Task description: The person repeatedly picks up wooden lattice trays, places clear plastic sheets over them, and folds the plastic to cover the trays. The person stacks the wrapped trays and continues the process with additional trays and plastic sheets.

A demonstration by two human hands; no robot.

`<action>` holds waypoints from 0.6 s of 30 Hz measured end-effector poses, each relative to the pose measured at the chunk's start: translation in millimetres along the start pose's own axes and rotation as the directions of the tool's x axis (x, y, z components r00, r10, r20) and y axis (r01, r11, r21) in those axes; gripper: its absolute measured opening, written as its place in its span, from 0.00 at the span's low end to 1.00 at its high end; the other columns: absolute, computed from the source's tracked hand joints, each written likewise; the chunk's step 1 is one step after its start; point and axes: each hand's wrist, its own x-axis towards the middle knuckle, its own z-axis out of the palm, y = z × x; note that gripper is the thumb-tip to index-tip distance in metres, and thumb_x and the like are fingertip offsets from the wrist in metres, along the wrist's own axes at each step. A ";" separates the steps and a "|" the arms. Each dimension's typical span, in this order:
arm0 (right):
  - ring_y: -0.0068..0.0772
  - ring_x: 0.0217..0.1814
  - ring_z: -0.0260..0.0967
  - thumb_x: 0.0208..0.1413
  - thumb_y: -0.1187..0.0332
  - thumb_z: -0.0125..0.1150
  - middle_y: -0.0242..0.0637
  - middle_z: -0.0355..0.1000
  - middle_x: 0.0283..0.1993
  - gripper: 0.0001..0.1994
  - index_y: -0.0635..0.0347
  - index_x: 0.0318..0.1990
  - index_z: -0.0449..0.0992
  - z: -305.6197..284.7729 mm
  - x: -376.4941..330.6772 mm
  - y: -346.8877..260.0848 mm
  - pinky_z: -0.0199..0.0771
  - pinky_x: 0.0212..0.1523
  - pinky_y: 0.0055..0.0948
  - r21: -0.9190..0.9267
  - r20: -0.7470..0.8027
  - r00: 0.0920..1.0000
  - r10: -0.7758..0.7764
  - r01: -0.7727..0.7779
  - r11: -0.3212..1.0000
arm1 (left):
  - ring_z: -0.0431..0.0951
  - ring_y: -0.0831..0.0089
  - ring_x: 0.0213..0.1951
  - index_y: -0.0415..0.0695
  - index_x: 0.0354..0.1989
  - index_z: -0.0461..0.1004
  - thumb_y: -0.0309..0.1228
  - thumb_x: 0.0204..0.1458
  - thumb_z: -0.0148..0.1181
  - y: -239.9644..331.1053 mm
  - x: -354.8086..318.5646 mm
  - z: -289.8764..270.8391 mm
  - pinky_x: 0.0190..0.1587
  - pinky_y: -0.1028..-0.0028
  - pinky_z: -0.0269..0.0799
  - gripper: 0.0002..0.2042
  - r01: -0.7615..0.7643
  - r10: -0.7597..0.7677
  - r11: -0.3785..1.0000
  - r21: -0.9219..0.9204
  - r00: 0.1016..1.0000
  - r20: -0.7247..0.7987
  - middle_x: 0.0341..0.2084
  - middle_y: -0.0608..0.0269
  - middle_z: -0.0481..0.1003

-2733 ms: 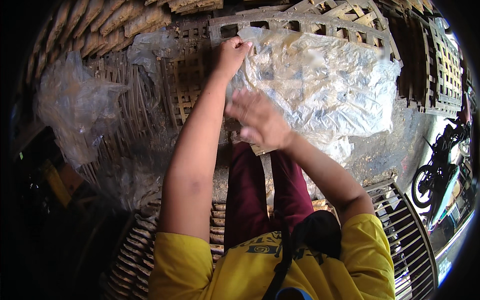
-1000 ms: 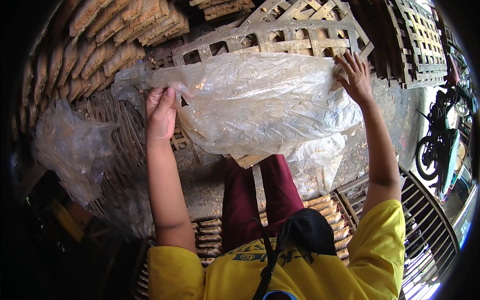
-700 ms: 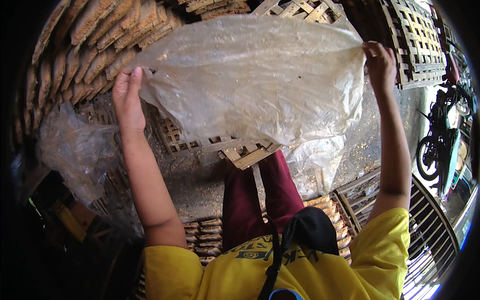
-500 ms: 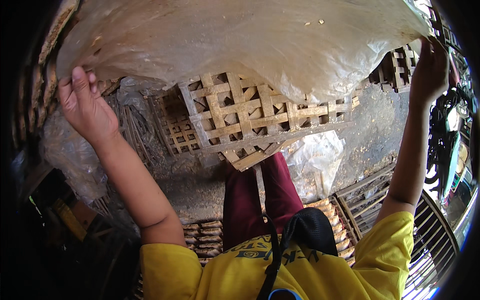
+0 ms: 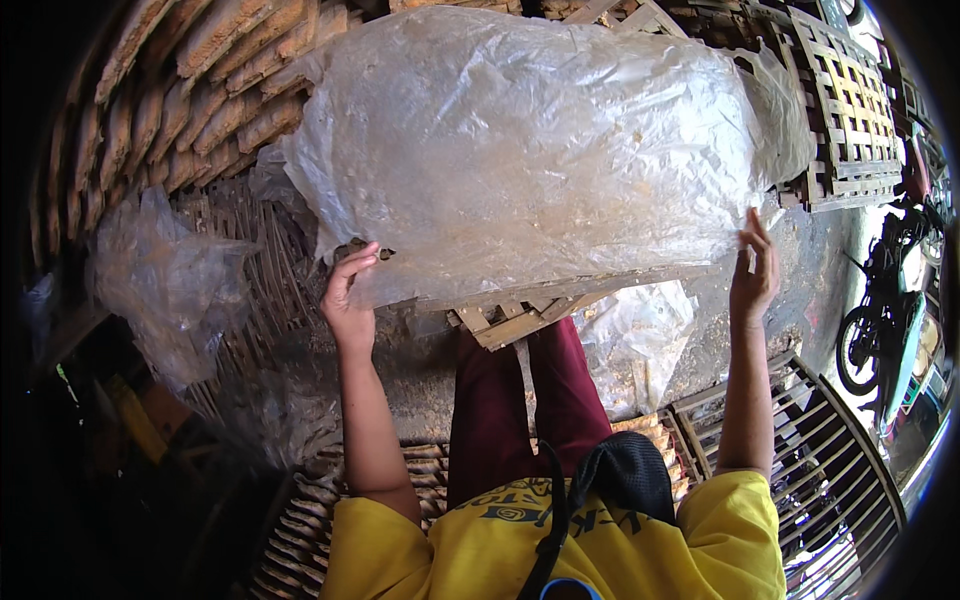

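Note:
A large, cloudy, crumpled plastic sheet (image 5: 530, 150) lies spread over a woven bamboo rack (image 5: 520, 325); only the rack's near edge and a slatted corner show. My left hand (image 5: 350, 300) is at the sheet's near left corner, beside a small ragged gap, fingers stretched out and touching the plastic. At the near right corner, my right hand (image 5: 755, 275) has its fingers apart, close to the sheet's edge, with nothing visibly held.
Stacked brown ridged pieces (image 5: 200, 90) rise at the far left. A lattice bamboo crate (image 5: 850, 110) stands far right. Loose plastic (image 5: 165, 285) lies left, more plastic (image 5: 640, 345) on the floor. A slatted round-ended frame (image 5: 800, 430) is near right; a motorcycle (image 5: 865, 340) stands beyond.
The plastic sheet, held up by both hands earlier, has come down over the woven rack and covers its lattice. Both hands have moved nearer and inward, and their fingers have loosened.

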 end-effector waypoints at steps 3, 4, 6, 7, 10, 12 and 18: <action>0.41 0.52 0.68 0.46 0.80 0.58 0.40 0.67 0.55 0.08 0.58 0.34 0.70 20.5 -29.4 7.7 0.70 0.48 0.33 -0.012 0.124 0.990 0.062 -0.061 0.998 | 0.73 0.71 0.46 0.37 0.36 0.73 0.15 0.48 0.54 -39.0 -19.5 11.3 0.50 0.74 0.67 0.08 0.112 -0.112 0.990 -0.086 0.994 0.001 0.43 0.56 0.73; 0.41 0.52 0.68 0.46 0.79 0.58 0.40 0.66 0.56 0.08 0.57 0.35 0.71 26.0 -37.7 8.2 0.69 0.48 0.33 0.006 0.141 0.985 0.100 -0.102 0.995 | 0.72 0.71 0.47 0.37 0.36 0.73 0.13 0.47 0.53 -53.1 -23.4 13.7 0.50 0.74 0.67 0.09 0.089 -0.088 0.995 -0.033 0.996 0.025 0.44 0.56 0.73; 0.42 0.52 0.68 0.48 0.78 0.57 0.39 0.66 0.56 0.07 0.58 0.36 0.72 35.3 -52.0 9.6 0.69 0.49 0.34 -0.020 0.186 0.975 0.123 -0.121 0.992 | 0.72 0.70 0.48 0.38 0.35 0.73 0.12 0.46 0.53 -61.2 -31.9 19.5 0.50 0.73 0.67 0.10 0.144 -0.142 0.987 -0.067 0.989 0.036 0.45 0.57 0.73; 0.43 0.53 0.67 0.49 0.76 0.57 0.39 0.66 0.56 0.06 0.58 0.36 0.72 38.8 -57.9 9.6 0.69 0.49 0.34 -0.004 0.215 0.965 0.150 -0.152 0.988 | 0.71 0.70 0.49 0.38 0.35 0.73 0.12 0.46 0.53 -66.0 -36.2 18.9 0.51 0.73 0.67 0.10 0.143 -0.142 0.989 -0.028 0.989 0.046 0.45 0.56 0.73; 0.43 0.52 0.67 0.49 0.76 0.57 0.39 0.66 0.56 0.06 0.58 0.35 0.73 43.2 -69.8 11.2 0.69 0.49 0.35 -0.024 0.237 0.959 0.152 -0.151 0.988 | 0.70 0.68 0.51 0.38 0.33 0.73 0.11 0.45 0.52 -77.8 -45.1 17.7 0.51 0.73 0.67 0.10 0.107 -0.113 0.989 0.098 0.991 0.068 0.46 0.56 0.72; 0.42 0.51 0.68 0.50 0.75 0.57 0.39 0.66 0.56 0.04 0.58 0.34 0.74 46.8 -77.3 16.8 0.69 0.47 0.33 -0.061 0.257 0.954 0.156 -0.145 0.988 | 0.70 0.67 0.52 0.38 0.33 0.73 0.10 0.45 0.51 -82.2 -47.3 18.9 0.51 0.73 0.67 0.10 0.042 -0.058 0.981 0.191 0.995 0.078 0.46 0.56 0.72; 0.48 0.50 0.64 0.52 0.68 0.56 0.39 0.65 0.57 0.08 0.54 0.39 0.75 42.8 -85.5 15.3 0.64 0.50 0.37 -0.096 0.345 0.936 0.071 -0.040 0.995 | 0.66 0.71 0.53 0.41 0.45 0.67 0.11 0.48 0.43 -122.5 -88.8 21.7 0.56 0.75 0.59 0.17 0.385 -0.451 0.858 -0.340 0.881 -0.142 0.52 0.59 0.65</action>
